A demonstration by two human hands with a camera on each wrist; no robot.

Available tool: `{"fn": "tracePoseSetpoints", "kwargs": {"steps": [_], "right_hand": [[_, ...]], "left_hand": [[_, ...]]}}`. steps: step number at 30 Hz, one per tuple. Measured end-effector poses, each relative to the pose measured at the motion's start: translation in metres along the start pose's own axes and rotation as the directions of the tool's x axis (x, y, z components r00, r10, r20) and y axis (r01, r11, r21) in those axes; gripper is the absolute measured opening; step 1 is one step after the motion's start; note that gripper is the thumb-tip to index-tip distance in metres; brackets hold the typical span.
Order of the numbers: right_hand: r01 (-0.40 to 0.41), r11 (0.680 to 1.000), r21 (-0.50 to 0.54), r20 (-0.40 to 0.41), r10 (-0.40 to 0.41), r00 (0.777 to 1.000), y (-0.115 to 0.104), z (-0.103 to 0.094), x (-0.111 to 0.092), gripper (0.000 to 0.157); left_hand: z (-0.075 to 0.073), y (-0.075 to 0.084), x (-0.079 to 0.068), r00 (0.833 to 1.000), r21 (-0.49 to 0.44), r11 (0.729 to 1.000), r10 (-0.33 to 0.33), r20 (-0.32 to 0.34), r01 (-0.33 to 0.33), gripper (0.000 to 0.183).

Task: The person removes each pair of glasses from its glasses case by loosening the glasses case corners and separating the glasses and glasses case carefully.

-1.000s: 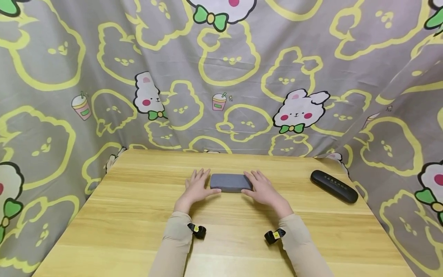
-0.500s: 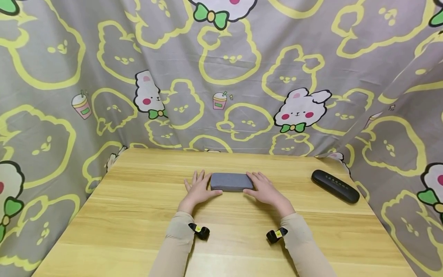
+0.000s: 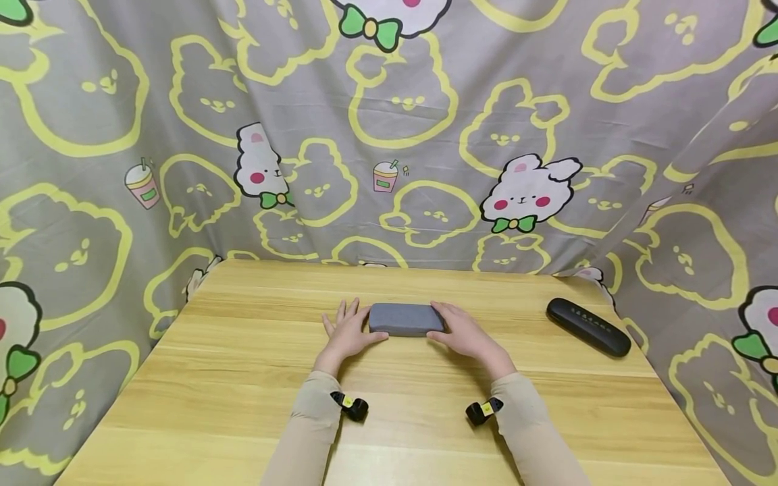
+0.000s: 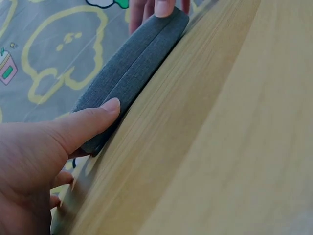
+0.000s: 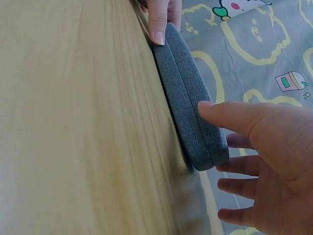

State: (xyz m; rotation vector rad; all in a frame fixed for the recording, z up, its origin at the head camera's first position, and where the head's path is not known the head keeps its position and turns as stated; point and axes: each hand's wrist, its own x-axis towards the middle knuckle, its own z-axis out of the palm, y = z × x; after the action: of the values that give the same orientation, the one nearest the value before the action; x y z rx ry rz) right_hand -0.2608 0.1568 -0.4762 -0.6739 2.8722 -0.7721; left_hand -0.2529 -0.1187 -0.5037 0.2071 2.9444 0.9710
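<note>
A grey-blue fabric glasses case (image 3: pixel 406 319) lies across the wooden table in front of me, closed, with a seam along its front side. My left hand (image 3: pixel 348 338) grips its left end, the thumb (image 4: pixel 100 117) on the front face and the index finger reaching toward the back; the other fingers spread out to the left. At the right end my right hand (image 3: pixel 467 335) pinches the case, its thumb (image 5: pixel 215 111) at the seam and its index finger at the back edge. In the right wrist view, its remaining fingers extend past the end of the case.
A black glasses case (image 3: pixel 588 327) with small lettering lies slantwise at the table's right side. Grey curtains (image 3: pixel 425 121) with yellow cartoon outlines hang behind and beside the wooden table (image 3: pixel 243 405). A small black camera is strapped to each sleeve cuff.
Both hands have shifted very slightly, and the left fingers have closed in against the case's left end. The grey-blue case stays in nearly the same place.
</note>
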Motion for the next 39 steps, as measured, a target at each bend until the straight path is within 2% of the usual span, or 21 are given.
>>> {"fn": "tracePoseSetpoints", "kwargs": {"steps": [5,12,18,32,39], "right_hand": [[0.012,1.0,0.019,-0.004,-0.012,1.0,-0.001,0.002,0.005,0.075],[0.037,0.999,-0.013,-0.011,-0.037,0.999,-0.002,0.004,0.011,0.073],[0.03,1.0,0.0,-0.012,-0.03,0.999,-0.004,0.007,0.013,0.071],[0.06,0.998,-0.016,-0.078,-0.061,0.995,0.002,0.008,0.009,0.069],[0.132,0.986,-0.101,-0.144,-0.146,0.979,0.005,0.007,0.008,0.067]], "left_hand": [[0.0,-0.001,0.001,1.0,0.002,1.0,-0.007,-0.009,0.007,0.08],[0.002,0.0,0.002,1.0,0.01,1.0,-0.008,-0.022,0.008,0.082],[0.002,0.0,0.003,0.999,0.004,1.0,-0.016,-0.028,0.016,0.082],[0.004,0.0,0.003,0.999,0.023,0.999,-0.034,-0.027,0.034,0.083],[0.003,0.0,0.005,0.999,0.032,0.998,-0.044,-0.02,0.045,0.085]]}}
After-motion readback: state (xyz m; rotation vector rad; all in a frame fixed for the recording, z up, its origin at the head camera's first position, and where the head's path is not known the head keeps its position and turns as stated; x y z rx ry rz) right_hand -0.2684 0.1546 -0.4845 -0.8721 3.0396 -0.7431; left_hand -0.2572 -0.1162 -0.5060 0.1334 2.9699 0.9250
